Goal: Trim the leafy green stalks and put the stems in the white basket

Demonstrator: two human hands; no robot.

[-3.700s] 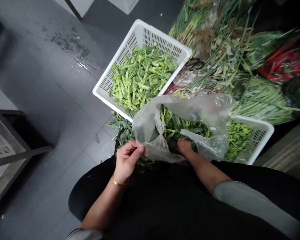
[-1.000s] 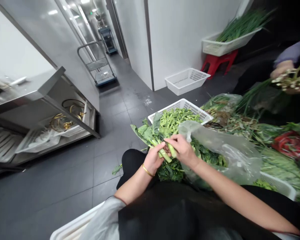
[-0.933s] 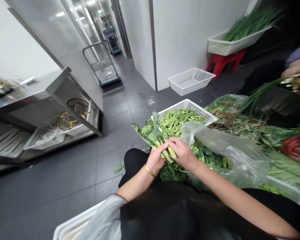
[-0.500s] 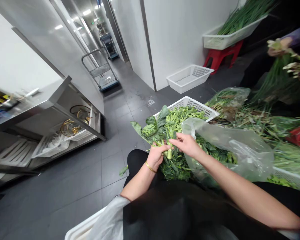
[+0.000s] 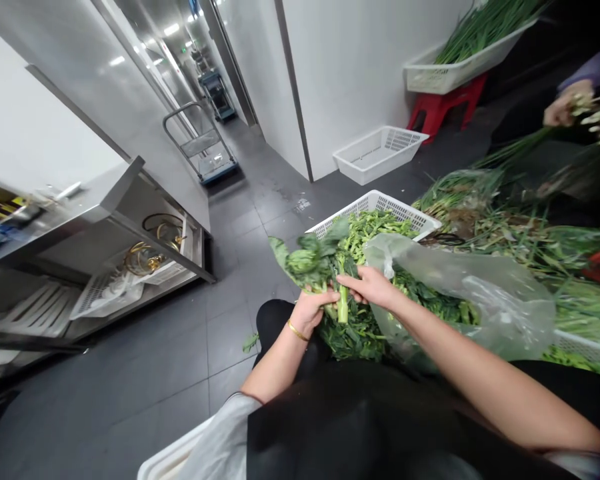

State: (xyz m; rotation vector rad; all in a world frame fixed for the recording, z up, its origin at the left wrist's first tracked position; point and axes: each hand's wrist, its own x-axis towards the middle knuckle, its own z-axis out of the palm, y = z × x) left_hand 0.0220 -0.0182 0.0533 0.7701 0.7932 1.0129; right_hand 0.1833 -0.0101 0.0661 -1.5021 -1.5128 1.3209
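A bunch of leafy green stems (image 5: 305,261), like Chinese broccoli, is gripped in my left hand (image 5: 311,310), its leaves pointing up and away from me. My right hand (image 5: 369,287) pinches a thick pale-green stem (image 5: 343,305) at the bunch's right side; its cut end points down. Under my hands lies a heap of the same greens (image 5: 355,340), partly inside a clear plastic bag (image 5: 480,293). Just beyond, a white basket (image 5: 420,223) holds trimmed green stems (image 5: 380,227).
On the right, a co-worker's hand (image 5: 563,107) holds long green onions over a littered pile (image 5: 515,230). Further back are a white basket (image 5: 375,160) on the floor and a red stool (image 5: 445,107) bearing a filled basket. A steel table (image 5: 125,193) stands left; a trolley (image 5: 205,150) sits behind.
My right hand has shifted slightly and now holds the thick stem, which stands more upright and apart from the bunch. The co-worker's onions have swung to the right.
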